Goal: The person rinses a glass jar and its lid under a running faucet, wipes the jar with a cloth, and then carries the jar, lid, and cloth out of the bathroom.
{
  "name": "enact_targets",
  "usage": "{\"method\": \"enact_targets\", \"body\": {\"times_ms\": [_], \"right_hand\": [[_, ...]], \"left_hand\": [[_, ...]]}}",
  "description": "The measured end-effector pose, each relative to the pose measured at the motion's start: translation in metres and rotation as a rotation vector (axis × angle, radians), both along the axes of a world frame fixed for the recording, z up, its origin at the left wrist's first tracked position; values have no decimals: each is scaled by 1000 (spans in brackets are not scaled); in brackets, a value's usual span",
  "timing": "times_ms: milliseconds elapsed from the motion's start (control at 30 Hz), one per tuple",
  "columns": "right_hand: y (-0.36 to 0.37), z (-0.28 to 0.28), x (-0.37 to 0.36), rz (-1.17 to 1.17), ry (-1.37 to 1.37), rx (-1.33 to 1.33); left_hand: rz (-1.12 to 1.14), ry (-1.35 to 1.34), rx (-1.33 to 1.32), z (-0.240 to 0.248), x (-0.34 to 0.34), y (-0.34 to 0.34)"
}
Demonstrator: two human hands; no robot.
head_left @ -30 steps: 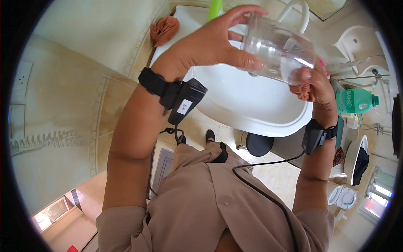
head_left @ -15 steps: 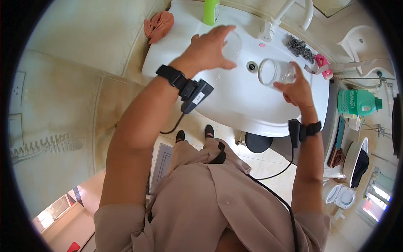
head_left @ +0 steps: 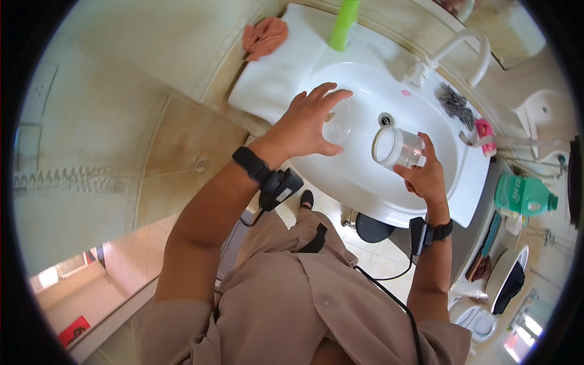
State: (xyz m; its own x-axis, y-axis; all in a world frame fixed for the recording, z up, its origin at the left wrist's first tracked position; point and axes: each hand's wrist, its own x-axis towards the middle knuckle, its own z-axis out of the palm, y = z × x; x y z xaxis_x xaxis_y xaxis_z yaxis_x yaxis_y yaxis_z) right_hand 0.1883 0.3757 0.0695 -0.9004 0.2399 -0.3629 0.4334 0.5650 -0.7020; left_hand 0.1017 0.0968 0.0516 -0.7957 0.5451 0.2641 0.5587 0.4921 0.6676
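Note:
Both my hands are over the white washbasin [head_left: 365, 182]. My left hand [head_left: 298, 131], on the left side of the bowl, curls its fingers and thumb around the rim of a clear round piece [head_left: 338, 125] that looks like a lid or shallow cup; its far side is hard to make out. To the right, my right hand [head_left: 427, 173] grips a clear jar [head_left: 398, 149] by its base end. The jar lies tilted on its side in the air, its round mouth facing left toward my left hand. The two clear pieces are apart.
Behind the bowl stand a green bottle [head_left: 345, 27] and a white faucet [head_left: 420, 74]. A crumpled orange-pink cloth [head_left: 265, 38] lies at the left corner. On the right rim sit a grey mesh scrubber [head_left: 455, 104] and a pink item [head_left: 485, 135]; beyond is a green jug [head_left: 524, 196].
Both hands have come nearer to me over the basin, still holding the clear pieces. My view has turned, so the basin sits lower and farther right in the picture.

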Motion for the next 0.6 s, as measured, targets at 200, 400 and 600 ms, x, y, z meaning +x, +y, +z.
{"method": "enact_targets", "body": {"times_ms": [200,400,600], "right_hand": [[-47,28,4,75,65,-243],[-119,48,18,206,-11,-633],[-247,69,58,579,-122,-745]], "left_hand": [[82,-310,-167,40,49,-55],[316,-343,277,46,134,-142],[595,-369,487,29,278,-253]]}}
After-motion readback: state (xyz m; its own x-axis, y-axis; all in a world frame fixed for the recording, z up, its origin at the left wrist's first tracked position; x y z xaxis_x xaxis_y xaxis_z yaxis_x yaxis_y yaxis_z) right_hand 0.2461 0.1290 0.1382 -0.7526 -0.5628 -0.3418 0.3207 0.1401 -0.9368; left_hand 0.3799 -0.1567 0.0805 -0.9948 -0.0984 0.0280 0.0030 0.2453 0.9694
